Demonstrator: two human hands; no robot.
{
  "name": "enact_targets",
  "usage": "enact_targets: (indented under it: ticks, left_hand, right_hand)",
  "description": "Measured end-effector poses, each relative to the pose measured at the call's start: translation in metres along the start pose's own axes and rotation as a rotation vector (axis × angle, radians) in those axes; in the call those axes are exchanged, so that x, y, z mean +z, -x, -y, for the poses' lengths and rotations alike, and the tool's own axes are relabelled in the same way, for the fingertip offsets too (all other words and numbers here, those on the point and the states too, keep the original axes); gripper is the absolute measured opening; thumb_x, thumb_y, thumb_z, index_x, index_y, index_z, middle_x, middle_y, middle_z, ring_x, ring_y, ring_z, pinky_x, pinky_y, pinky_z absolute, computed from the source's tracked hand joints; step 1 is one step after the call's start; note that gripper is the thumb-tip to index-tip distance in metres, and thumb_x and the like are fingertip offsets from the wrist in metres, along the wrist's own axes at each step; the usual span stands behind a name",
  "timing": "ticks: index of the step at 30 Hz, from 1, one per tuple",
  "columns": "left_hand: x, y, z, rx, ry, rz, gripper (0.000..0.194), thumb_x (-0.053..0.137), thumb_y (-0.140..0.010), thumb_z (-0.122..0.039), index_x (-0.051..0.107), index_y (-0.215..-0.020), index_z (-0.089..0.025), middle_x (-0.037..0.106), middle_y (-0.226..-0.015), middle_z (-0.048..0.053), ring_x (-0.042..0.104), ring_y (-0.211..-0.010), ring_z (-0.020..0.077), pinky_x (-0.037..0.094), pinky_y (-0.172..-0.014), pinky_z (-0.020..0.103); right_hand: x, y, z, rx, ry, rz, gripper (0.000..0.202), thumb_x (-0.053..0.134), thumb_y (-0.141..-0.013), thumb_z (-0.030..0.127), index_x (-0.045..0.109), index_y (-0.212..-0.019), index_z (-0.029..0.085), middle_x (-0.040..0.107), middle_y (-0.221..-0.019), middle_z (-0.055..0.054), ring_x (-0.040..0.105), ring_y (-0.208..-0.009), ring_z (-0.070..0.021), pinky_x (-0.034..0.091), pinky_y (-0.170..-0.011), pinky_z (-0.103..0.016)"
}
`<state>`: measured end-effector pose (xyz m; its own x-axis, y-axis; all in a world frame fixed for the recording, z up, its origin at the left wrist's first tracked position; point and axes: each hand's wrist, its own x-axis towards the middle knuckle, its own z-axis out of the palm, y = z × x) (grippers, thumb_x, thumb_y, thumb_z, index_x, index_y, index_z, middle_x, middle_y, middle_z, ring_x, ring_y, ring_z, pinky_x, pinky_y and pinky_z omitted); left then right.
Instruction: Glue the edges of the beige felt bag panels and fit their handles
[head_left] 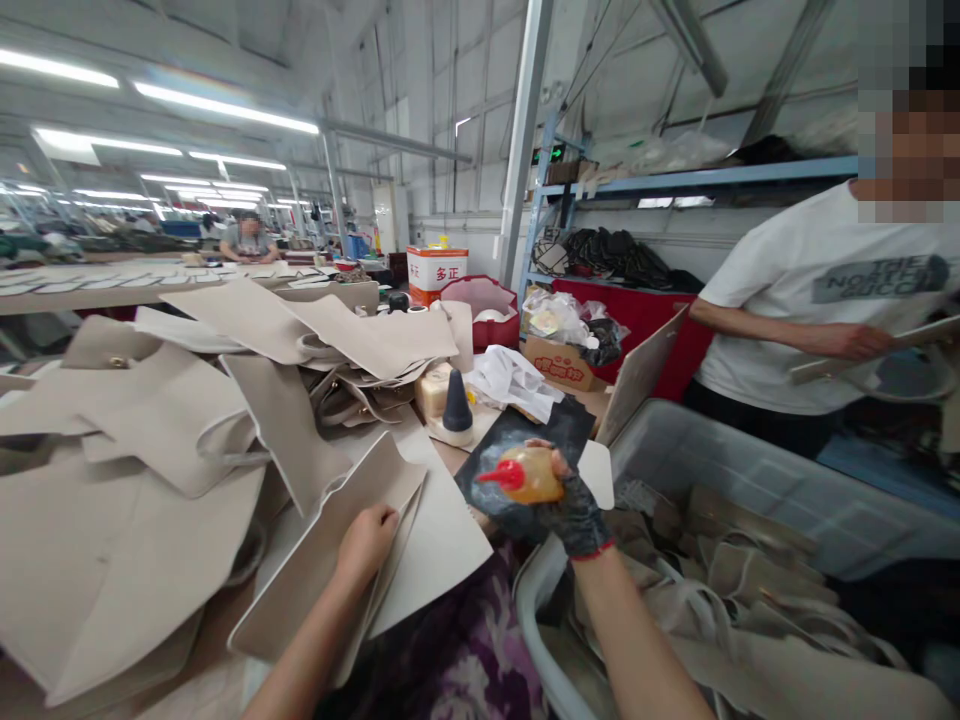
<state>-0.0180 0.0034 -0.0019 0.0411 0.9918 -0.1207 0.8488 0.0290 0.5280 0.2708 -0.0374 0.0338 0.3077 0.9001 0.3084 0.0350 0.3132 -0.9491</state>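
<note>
My left hand is closed on the edge of a folded beige bag panel, its thumb on top. Beneath that lies a flat pale sheet. In my right hand, which wears a dark fingerless glove with a red cuff, is a squeeze glue bottle with amber contents. Its red nozzle points left, over a black sheet with clear plastic on it. Just behind stand a dark cone-topped bottle and a yellowish block.
Beige bag pieces are heaped at left. A grey plastic bin of beige pieces stands at right. Beyond it a person in a white shirt holds a panel. White plastic bags, a carton and blue shelving are behind.
</note>
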Motion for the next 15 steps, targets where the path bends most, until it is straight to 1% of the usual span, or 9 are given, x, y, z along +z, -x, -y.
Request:
enact_targets:
  ticks: [2,4,5,8,12,15]
  left_hand:
    - [-0.001,0.000,-0.001,-0.002,0.004,-0.002,0.027,0.045,-0.090,-0.027,0.070,-0.086,-0.015,0.074,-0.092,0.011,0.067,-0.091,0.0254,0.044,-0.075,0.028]
    - [-0.001,0.000,-0.002,-0.003,0.010,-0.001,0.027,0.045,-0.089,-0.026,0.070,-0.085,-0.015,0.074,-0.091,0.011,0.067,-0.090,0.0252,0.044,-0.074,0.028]
    - [-0.001,0.000,-0.002,-0.005,0.013,0.000,0.027,0.046,-0.089,-0.026,0.070,-0.084,-0.015,0.074,-0.090,0.011,0.067,-0.090,0.0251,0.044,-0.074,0.028]
    - [-0.002,0.000,-0.002,-0.009,0.023,-0.002,0.027,0.046,-0.088,-0.025,0.071,-0.083,-0.016,0.074,-0.087,0.010,0.068,-0.087,0.0245,0.044,-0.072,0.027]
    - [-0.003,-0.001,-0.002,-0.024,0.023,0.003,0.026,0.047,-0.087,-0.025,0.070,-0.081,-0.016,0.074,-0.085,0.010,0.068,-0.086,0.0245,0.044,-0.070,0.027]
    - [-0.003,-0.001,-0.003,-0.037,0.013,0.003,0.026,0.046,-0.088,-0.024,0.071,-0.083,-0.015,0.074,-0.087,0.011,0.068,-0.087,0.0251,0.044,-0.071,0.027]
  right_hand:
    - [0.001,-0.003,-0.003,-0.030,0.071,-0.037,0.047,0.046,-0.085,0.063,0.061,-0.097,0.020,0.069,-0.089,-0.013,0.067,-0.076,-0.0247,0.058,-0.061,-0.038]
    - [0.006,-0.005,-0.009,-0.048,0.139,-0.084,0.041,0.058,-0.080,0.058,0.061,-0.094,0.020,0.068,-0.090,-0.012,0.066,-0.077,-0.0250,0.058,-0.066,-0.039]
    - [0.009,-0.004,-0.013,-0.053,0.158,-0.091,0.038,0.060,-0.078,0.055,0.061,-0.094,0.020,0.068,-0.091,-0.012,0.066,-0.078,-0.0252,0.058,-0.069,-0.040]
    - [0.020,0.001,-0.020,-0.076,0.213,-0.098,0.032,0.059,-0.079,0.049,0.061,-0.092,0.019,0.068,-0.090,-0.012,0.065,-0.081,-0.0257,0.058,-0.074,-0.041]
    - [0.034,0.008,-0.026,-0.078,0.254,-0.079,0.032,0.060,-0.078,0.046,0.061,-0.092,0.018,0.068,-0.090,-0.013,0.066,-0.078,-0.0258,0.058,-0.068,-0.040]
    - [0.040,0.008,-0.033,-0.105,0.293,-0.064,0.032,0.060,-0.080,0.045,0.060,-0.095,0.017,0.068,-0.092,-0.013,0.065,-0.081,-0.0263,0.057,-0.075,-0.043]
